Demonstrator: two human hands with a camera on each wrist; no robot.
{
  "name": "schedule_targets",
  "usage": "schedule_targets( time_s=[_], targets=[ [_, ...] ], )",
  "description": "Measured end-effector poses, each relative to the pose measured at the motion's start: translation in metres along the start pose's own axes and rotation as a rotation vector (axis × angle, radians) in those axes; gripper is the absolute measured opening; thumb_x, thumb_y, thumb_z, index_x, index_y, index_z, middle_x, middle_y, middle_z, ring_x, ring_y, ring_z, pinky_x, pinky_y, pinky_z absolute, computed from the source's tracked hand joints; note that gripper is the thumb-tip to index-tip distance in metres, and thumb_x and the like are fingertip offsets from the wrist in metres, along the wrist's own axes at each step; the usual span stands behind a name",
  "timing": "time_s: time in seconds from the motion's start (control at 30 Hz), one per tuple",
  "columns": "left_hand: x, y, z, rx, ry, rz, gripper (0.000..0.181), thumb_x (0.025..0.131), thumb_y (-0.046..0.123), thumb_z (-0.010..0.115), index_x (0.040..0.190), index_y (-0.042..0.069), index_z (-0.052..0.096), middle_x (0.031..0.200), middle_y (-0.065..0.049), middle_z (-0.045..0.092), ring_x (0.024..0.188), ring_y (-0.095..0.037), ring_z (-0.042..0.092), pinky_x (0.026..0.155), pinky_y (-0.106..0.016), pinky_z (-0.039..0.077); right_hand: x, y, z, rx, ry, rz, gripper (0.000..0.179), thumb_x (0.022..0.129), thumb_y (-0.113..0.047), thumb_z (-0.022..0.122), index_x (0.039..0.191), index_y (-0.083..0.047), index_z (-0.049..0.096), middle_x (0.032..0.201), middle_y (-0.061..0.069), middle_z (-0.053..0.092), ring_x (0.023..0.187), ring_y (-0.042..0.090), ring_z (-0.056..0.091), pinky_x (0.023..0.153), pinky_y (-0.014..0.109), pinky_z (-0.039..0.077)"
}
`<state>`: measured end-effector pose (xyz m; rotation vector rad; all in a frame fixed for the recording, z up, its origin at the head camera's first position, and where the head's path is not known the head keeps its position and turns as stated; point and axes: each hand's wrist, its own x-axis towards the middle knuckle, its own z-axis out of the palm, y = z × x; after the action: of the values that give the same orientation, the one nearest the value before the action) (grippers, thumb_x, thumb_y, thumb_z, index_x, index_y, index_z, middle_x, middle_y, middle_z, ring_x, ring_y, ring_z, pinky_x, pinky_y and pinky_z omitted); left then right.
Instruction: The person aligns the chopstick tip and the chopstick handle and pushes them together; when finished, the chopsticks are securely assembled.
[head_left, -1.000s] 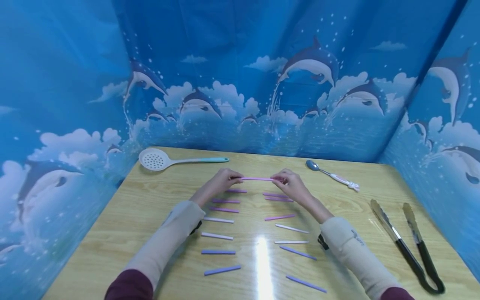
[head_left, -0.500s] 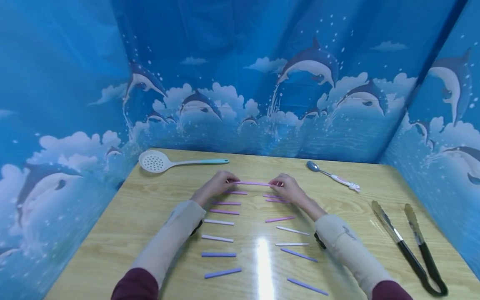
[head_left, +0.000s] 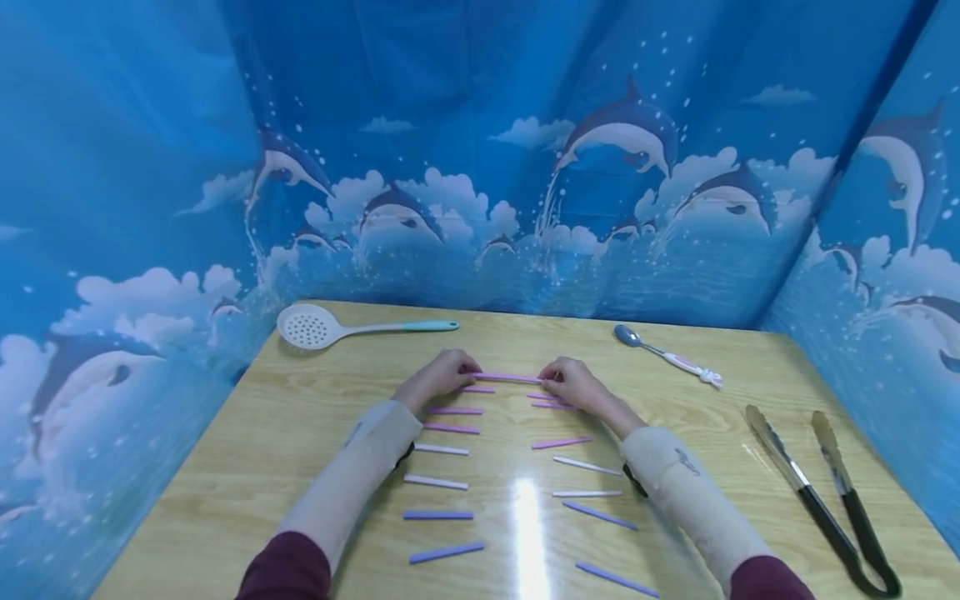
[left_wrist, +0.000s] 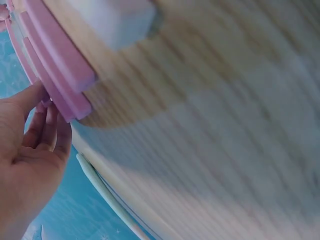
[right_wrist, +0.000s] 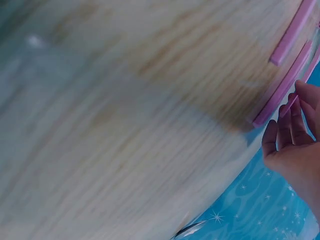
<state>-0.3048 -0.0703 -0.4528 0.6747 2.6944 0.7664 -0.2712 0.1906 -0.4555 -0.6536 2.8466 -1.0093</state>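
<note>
A thin pink strip [head_left: 510,377] stretches level between the two hands near the far part of the table. My left hand [head_left: 442,375] pinches its left end between thumb and fingers, and my right hand [head_left: 576,385] pinches the right end. Just nearer than the held strip, pink strips lie in two columns, one of them [head_left: 454,411] by the left hand and another [head_left: 561,443] below the right. The left wrist view has the left hand [left_wrist: 30,160] beside several pink strips; the right wrist view has the right hand [right_wrist: 300,135] near two more.
White strips [head_left: 437,482] and blue-violet strips [head_left: 447,552] continue both columns toward the near edge. At the back left lies a perforated skimmer [head_left: 309,327]. A spoon [head_left: 678,361] is at the back right, with black-handled tongs [head_left: 832,525] farther right. Dolphin-print curtains surround the table.
Both hands have come down and slightly toward the near side, carrying the pink strip between them. The right hand has also shifted slightly left. The strips on the table keep their arrangement.
</note>
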Motion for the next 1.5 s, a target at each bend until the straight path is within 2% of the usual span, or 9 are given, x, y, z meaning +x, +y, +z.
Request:
schedule_targets(
  time_s=[0.13,0.47,0.83,1.03,1.3,1.4,1.5],
  targets=[
    [0.003,0.0,0.002,0.0,-0.014,-0.03,0.021,0.092,0.006,0.061,0.111,0.003,0.068,0.107,-0.01,0.067,0.104,-0.024,0.061,0.093,-0.035,0.049,0.001,0.001,0.001,-0.007,-0.003,-0.001,0.012,0.087,-0.002,0.064,0.095,0.004,0.069,0.083,0.01,0.063,0.078,0.02,0.058,0.072,0.032,0.051],
    [0.004,-0.004,0.002,0.003,-0.019,-0.016,0.021,0.093,0.005,0.059,0.112,0.002,0.068,0.109,-0.011,0.067,0.106,-0.025,0.06,0.094,-0.036,0.048,0.001,0.001,0.005,-0.012,0.011,-0.007,0.012,0.087,-0.002,0.064,0.095,0.005,0.07,0.084,0.01,0.064,0.078,0.02,0.058,0.072,0.031,0.051],
    [0.001,-0.005,0.002,-0.015,0.002,-0.018,0.022,0.093,0.007,0.061,0.113,0.002,0.067,0.108,-0.011,0.067,0.105,-0.024,0.061,0.093,-0.035,0.049,-0.002,0.0,0.004,0.005,0.007,0.037,0.014,0.088,-0.004,0.065,0.098,0.004,0.069,0.089,0.012,0.064,0.083,0.021,0.058,0.075,0.033,0.051],
    [-0.008,-0.007,-0.002,-0.027,0.05,0.016,0.025,0.091,0.008,0.063,0.115,0.003,0.067,0.105,-0.011,0.066,0.099,-0.023,0.061,0.089,-0.035,0.051,-0.006,-0.002,-0.002,0.035,0.047,0.019,0.016,0.087,-0.002,0.063,0.1,0.005,0.068,0.087,0.012,0.063,0.079,0.021,0.058,0.072,0.032,0.05],
    [-0.029,-0.009,-0.009,-0.079,0.082,0.094,0.024,0.091,0.009,0.062,0.113,0.0,0.066,0.106,-0.013,0.067,0.096,-0.024,0.062,0.084,-0.033,0.052,-0.022,-0.006,-0.013,0.047,0.057,0.001,0.018,0.087,-0.004,0.065,0.1,0.006,0.068,0.087,0.013,0.066,0.08,0.022,0.06,0.072,0.032,0.051],
    [-0.036,-0.011,-0.011,-0.106,0.089,0.087,0.023,0.092,0.011,0.063,0.111,0.0,0.067,0.104,-0.013,0.067,0.093,-0.022,0.062,0.082,-0.032,0.052,-0.029,-0.005,-0.017,0.046,0.041,0.013,0.018,0.087,-0.006,0.065,0.101,0.005,0.069,0.087,0.012,0.066,0.08,0.021,0.059,0.071,0.031,0.051],
    [-0.042,-0.013,-0.01,-0.144,0.081,0.051,0.025,0.091,0.014,0.064,0.112,0.001,0.067,0.102,-0.012,0.067,0.092,-0.021,0.062,0.083,-0.033,0.052,-0.034,-0.001,-0.018,0.034,0.031,0.042,0.018,0.088,-0.007,0.065,0.101,0.004,0.069,0.087,0.01,0.065,0.079,0.019,0.058,0.07,0.029,0.05]
  ],
)
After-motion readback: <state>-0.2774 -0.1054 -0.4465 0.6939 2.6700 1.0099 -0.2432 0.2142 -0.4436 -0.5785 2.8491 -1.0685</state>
